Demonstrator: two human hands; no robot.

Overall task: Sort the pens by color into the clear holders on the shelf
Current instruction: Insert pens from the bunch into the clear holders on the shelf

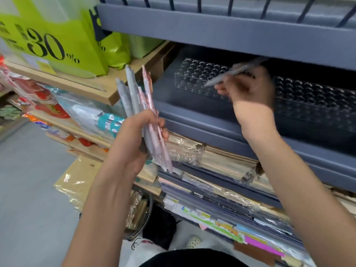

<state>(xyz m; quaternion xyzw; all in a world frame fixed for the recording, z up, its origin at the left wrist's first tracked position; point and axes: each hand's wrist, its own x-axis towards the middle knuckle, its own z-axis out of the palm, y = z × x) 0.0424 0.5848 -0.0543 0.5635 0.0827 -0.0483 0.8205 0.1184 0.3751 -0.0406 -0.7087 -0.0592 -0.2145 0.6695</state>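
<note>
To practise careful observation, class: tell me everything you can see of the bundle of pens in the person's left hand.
The bundle of pens mixes grey and pink barrels, slim and plastic-looking, some with a glossy sheen. They stand nearly upright, fanned apart at the top, lower ends poking out below the left hand, which grips them around the middle.

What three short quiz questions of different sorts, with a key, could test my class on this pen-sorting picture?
1. True or false: the right hand holds one grey pen.
2. The pen bundle in the left hand is: A grey and pink; B blue and green; C all black.
3. Fill in: ___ clear holders sit on the grey shelf.
Key: 1 true; 2 A; 3 two.
</note>
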